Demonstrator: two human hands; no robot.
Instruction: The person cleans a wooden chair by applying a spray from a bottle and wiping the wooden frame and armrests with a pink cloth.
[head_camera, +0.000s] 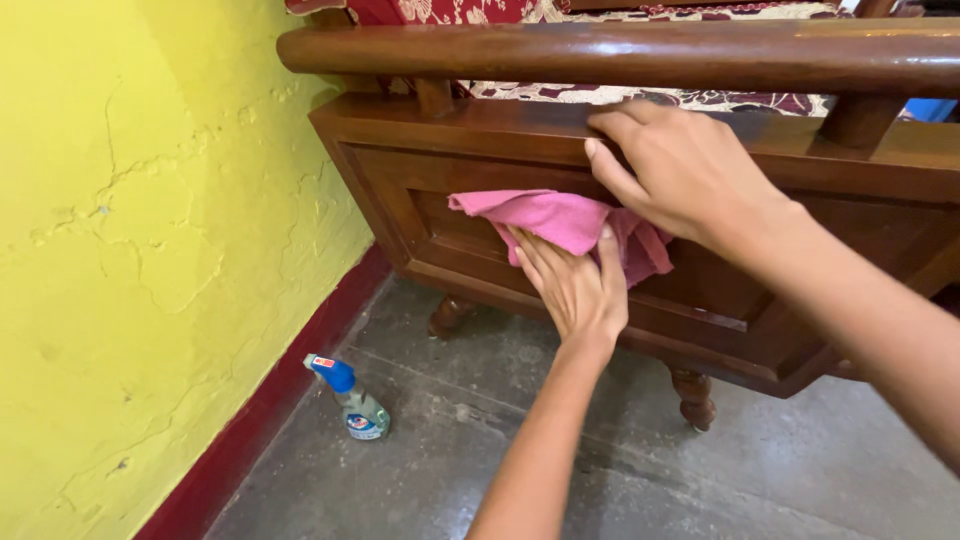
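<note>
A cracked yellow plaster wall (130, 250) with a dark red skirting band (262, 410) fills the left side. Near its foot, on the grey concrete floor (480, 400), a small clear plastic spray bottle with a blue trigger head (350, 398) stands tilted, well apart from both hands.

To the right of it, the left hand (572, 285) reaches up from the near edge, palm flat and fingers spread open, pressing a soft pink cloth (560, 220) against the recessed side panel of a dark polished wooden sofa frame (440, 180). The cloth is bunched and folded, part of it trailing right under the other arm. It looks light and limp, so it should crumple to any shape and handle best pinned under a flat palm or gathered in a loose fistful; it may slip on the glossy wood.

Farther right, the right hand (690, 170) comes in from the near right, fingers curled over the flat top ledge of the frame, thumb pointing down toward the cloth. It seems to brace there and hold nothing, though its fingertips are partly hidden.

Above, a round wooden rail (620, 55) runs across the frame, with red and cream floral cushions (480, 10) behind. Two turned wooden legs (695, 398) rest on the floor.
</note>
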